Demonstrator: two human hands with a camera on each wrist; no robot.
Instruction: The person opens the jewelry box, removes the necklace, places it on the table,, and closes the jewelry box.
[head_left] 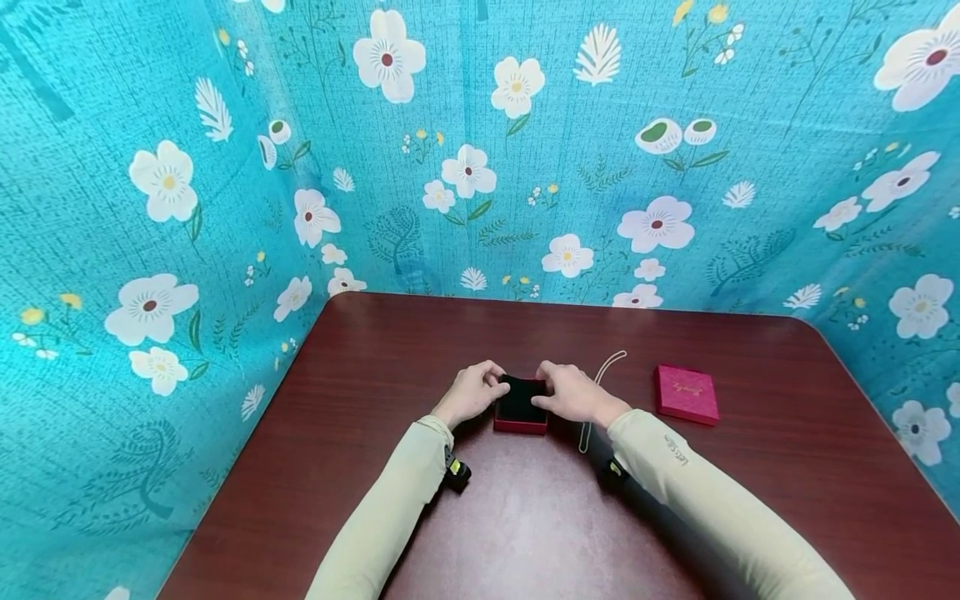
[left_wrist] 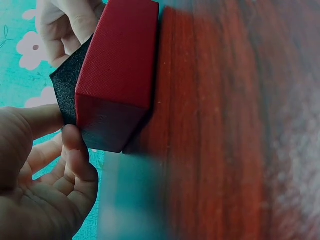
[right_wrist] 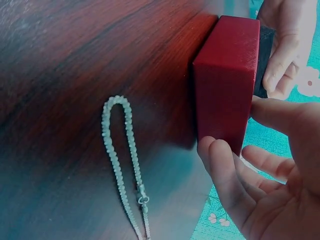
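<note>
A small red jewelry box [head_left: 521,427] sits on the table with its top off. Its black foam insert [left_wrist: 70,80] stands tilted, one side raised above the rim in the left wrist view. My left hand [head_left: 473,392] pinches the insert's edge between thumb and finger at the box's left side. From the other side, my right hand [head_left: 572,394] grips the box wall, thumb at the rim and fingers against the outside. A pale chain bracelet or necklace [right_wrist: 114,155] with a clasp lies in a long loop beside the right hand, partly hidden by the wrist.
Further right on the table lies the red box lid [head_left: 687,394], with gold lettering on top. The dark wooden table [head_left: 390,350] is bounded at the back and sides by a blue floral cloth [head_left: 465,242]. A small black device [head_left: 457,472] is worn at the left wrist.
</note>
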